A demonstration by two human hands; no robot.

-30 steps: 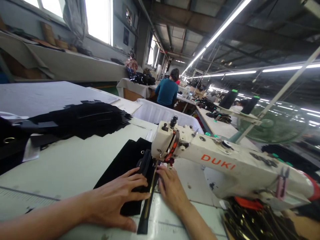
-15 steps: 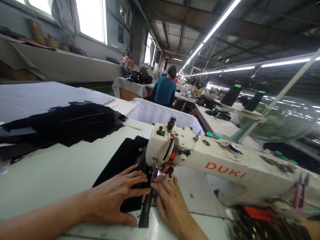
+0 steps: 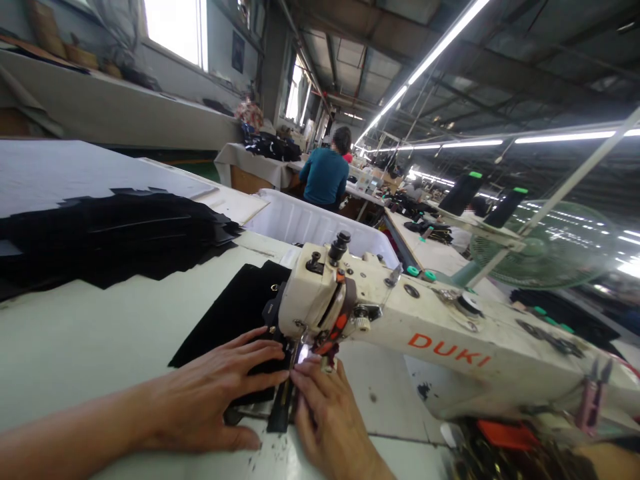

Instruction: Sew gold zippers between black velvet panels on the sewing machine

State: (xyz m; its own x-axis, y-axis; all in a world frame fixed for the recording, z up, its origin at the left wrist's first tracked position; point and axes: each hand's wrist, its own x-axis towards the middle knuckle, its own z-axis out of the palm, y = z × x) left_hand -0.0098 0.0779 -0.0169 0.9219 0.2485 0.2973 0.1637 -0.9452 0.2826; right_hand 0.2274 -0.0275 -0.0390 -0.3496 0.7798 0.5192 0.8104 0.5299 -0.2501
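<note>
My left hand (image 3: 210,397) lies flat with fingers spread on a black fabric piece (image 3: 225,317) on the white table. My right hand (image 3: 325,413) rests beside it, fingers stretched forward onto a black zipper strip (image 3: 281,407) just in front of the needle. Both hands press the work under the head of a white DUKI sewing machine (image 3: 435,340). The needle area is partly hidden by the machine head and my fingers.
A pile of black fabric pieces (image 3: 110,233) lies on the table (image 3: 75,340) at the left. A white bin (image 3: 310,223) stands behind the machine. A green fan (image 3: 545,243) stands at the right. A person in a teal top (image 3: 325,177) sits ahead. Zippers (image 3: 510,457) lie at the lower right.
The fabric and zipper strip have fed further under the machine head, leaving less strip toward me. Both hands stay pressed on the work; the view shifted slightly right.
</note>
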